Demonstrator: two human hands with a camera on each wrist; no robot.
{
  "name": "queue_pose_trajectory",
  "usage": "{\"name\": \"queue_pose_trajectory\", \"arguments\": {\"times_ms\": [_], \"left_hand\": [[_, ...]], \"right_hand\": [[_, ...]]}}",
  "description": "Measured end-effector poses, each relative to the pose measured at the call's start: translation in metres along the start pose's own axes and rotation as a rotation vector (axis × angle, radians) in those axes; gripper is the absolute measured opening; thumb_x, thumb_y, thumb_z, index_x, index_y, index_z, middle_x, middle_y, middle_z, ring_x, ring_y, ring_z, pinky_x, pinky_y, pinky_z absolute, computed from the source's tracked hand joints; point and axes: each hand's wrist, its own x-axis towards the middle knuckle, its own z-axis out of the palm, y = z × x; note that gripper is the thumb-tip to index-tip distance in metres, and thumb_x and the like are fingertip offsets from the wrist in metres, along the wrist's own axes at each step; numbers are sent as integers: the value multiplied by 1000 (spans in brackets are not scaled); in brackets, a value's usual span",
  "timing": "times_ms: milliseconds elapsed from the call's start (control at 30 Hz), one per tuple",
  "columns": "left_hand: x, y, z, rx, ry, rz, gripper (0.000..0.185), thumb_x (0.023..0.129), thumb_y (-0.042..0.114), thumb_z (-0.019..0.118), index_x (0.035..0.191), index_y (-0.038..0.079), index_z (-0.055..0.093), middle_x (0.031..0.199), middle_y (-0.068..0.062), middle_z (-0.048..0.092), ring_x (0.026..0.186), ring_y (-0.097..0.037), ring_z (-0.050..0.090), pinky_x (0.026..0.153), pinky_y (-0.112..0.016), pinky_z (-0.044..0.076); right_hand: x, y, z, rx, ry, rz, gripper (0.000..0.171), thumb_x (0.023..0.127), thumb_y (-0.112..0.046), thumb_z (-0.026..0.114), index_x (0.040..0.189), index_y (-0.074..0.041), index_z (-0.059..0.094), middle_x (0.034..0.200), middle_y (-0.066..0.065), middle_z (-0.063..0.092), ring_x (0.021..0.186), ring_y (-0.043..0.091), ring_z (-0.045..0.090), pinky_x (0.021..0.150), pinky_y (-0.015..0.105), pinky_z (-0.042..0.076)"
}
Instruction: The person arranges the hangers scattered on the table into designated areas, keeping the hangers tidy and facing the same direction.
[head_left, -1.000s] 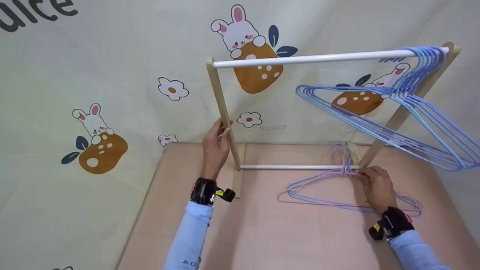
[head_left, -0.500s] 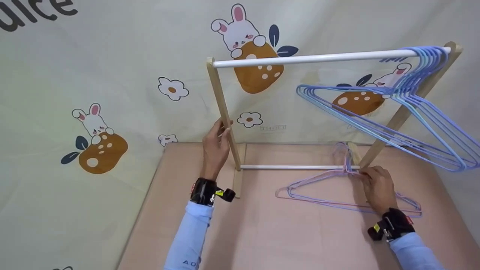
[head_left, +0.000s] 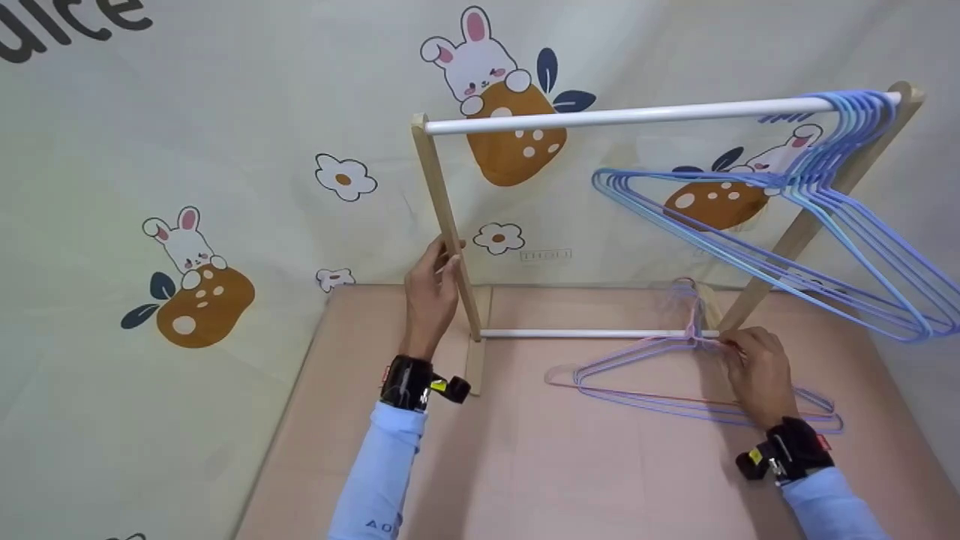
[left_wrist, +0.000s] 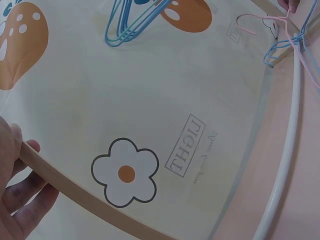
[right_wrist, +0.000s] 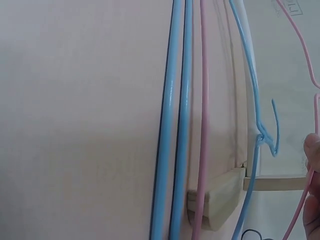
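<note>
My left hand (head_left: 433, 296) holds the left wooden upright (head_left: 437, 187) of a small clothes rack, thumb on the near side and fingers behind, as the left wrist view shows. Low at the rack's right end, my right hand (head_left: 757, 371) pinches a pink wire hanger (right_wrist: 202, 100) on its shoulder wire, close to the neck. Beneath the pink hanger lie blue hangers (right_wrist: 170, 85), their hooks over by the rack's lower white rod (head_left: 577, 334). In the right wrist view, the pink wire runs between thumb and fingers (right_wrist: 312, 155).
Several blue hangers (head_left: 814, 187) hang bunched at the right end of the top white rod (head_left: 637, 115). A wooden foot (head_left: 475, 367) supports the left upright. The pink tabletop (head_left: 577, 480) meets a printed cloth backdrop (head_left: 300, 97) behind the rack.
My right hand has risen very slightly. The pink hanger has tilted and separated from the blue ones, its left end shifting left and its hook upward. My left hand stays put.
</note>
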Motion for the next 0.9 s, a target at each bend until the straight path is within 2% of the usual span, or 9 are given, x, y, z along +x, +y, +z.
{"name": "queue_pose_trajectory", "arguments": {"times_ms": [300,433,700,900], "left_hand": [[1,0,1,5,-3,1,29,94,-6,49,123,-9,51,112,-21,60,105,-33,58,84,-32,52],[1,0,0,5,-1,0,29,93,-8,49,123,-10,51,112,-22,59,105,-34,58,84,-33,52],[1,0,0,10,2,-13,30,93,-8,49,123,-8,52,111,-22,59,105,-32,58,83,-30,51],[0,1,-1,15,0,-11,29,93,-7,49,123,-9,51,112,-23,59,105,-34,58,83,-35,52]], "right_hand": [[3,-9,-6,29,-41,-24,18,75,11,72,87,-2,66,87,7,57,82,21,47,69,30,34],[7,-13,-6,56,-1,-74,20,73,12,73,85,-2,66,86,6,58,79,20,47,67,29,34],[13,-24,-9,71,29,-112,20,71,12,74,85,-1,66,87,8,58,80,21,48,70,27,35],[20,-30,-11,66,60,-141,21,70,13,74,84,1,65,86,9,58,79,23,48,71,28,34]]}}
